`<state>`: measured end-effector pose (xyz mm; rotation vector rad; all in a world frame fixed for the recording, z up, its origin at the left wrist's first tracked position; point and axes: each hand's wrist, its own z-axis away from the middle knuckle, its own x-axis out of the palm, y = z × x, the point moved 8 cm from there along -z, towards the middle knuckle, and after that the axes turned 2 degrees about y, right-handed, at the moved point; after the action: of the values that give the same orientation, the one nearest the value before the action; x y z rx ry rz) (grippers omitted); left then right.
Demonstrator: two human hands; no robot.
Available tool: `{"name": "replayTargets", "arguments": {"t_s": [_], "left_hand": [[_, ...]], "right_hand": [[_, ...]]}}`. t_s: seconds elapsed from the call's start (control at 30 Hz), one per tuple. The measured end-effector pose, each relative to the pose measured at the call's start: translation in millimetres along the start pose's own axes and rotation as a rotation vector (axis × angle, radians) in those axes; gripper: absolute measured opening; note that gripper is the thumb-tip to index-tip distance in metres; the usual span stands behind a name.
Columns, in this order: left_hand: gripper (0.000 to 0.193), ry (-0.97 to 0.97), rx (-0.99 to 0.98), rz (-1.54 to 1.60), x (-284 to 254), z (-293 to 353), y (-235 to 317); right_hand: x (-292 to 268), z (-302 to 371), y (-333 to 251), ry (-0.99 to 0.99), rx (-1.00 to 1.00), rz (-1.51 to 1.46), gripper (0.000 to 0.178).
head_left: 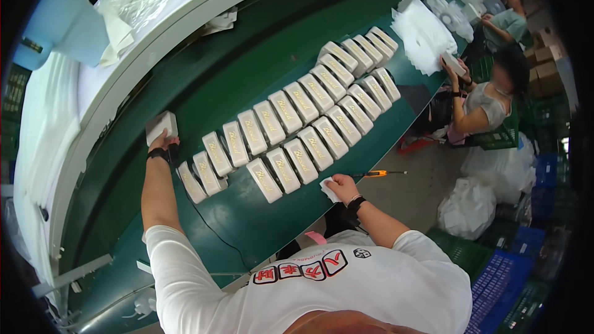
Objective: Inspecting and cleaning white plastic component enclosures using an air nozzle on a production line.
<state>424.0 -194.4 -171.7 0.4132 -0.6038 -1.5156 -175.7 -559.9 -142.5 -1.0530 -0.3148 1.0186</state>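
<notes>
A green tabletop (247, 222) is carrying two long, slanting rows of white boxes (284, 112) with gold lettering, running from near left to far right. Off the rows' left end, the left hand (163, 139) is holding a single white box (156, 125), its grip clasping the near edge; whether that box is touching the surface below, I cannot tell. By the tabletop's near edge, the right hand (344, 187) is pinching a small white cloth (328, 190) in a narrow grip.
</notes>
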Motion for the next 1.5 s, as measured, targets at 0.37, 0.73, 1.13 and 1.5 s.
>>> {"name": "replayTargets", "arguments": {"t_s": [0.37,0.73,1.13,1.5], "left_hand": [[0.047,-0.118,0.187,0.541,-36.4,140.1,26.5],[0.048,-0.227,0.223,0.621,-17.7,419.0,-145.2],[0.048,-0.206,0.178,0.793,-33.9,495.4,-273.5],[0.045,0.065,0.435,0.529,-100.5,526.2,-319.7]], "right_hand": [[-86.4,84.0,73.8,0.018,0.112,0.026,0.037],[-112.6,10.7,99.6,0.351,0.026,-0.552,0.039],[-158.8,39.5,-12.5,0.432,-0.354,-0.198,0.03],[83.7,194.8,-276.6,-0.871,-1.016,0.742,0.031]]}}
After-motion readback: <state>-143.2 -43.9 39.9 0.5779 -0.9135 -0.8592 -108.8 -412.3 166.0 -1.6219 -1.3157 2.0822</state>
